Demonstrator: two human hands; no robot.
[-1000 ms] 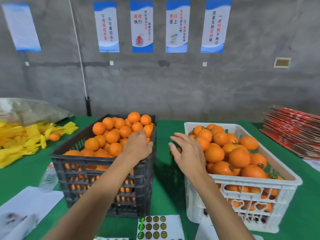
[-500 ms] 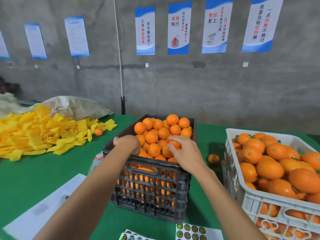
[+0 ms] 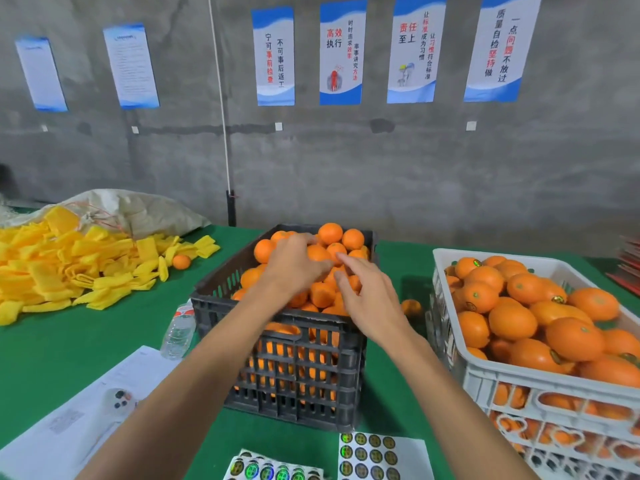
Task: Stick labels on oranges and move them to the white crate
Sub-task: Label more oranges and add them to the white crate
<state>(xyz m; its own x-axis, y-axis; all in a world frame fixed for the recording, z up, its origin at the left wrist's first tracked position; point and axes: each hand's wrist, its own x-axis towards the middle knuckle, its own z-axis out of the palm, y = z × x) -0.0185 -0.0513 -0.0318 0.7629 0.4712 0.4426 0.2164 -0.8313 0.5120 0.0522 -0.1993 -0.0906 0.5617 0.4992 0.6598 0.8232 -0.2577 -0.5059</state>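
While two hands reach, left hand (image 3: 294, 265) grasps oranges (image 3: 330, 252), right hand (image 3: 372, 299) released, two crates.

Oranges (image 3: 323, 268): orange, heaped in a dark grey slatted crate (image 3: 298, 372). White crate (image 3: 519, 386): heart cut-outs seen low on its wall. Tablecloth (image 3: 69, 344): plain green. Foam sleeves (image 3: 62, 261): yellow. Label sheets (image 3: 375, 457): white, rows of dark round stickers, some iridescent green. Posters (image 3: 341, 51): white and blue, with red and black characters.

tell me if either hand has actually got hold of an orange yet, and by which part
Cannot be told. The left hand lies over the oranges in the black crate, fingers hidden; the right hand hovers with spread fingers, gripping nothing.
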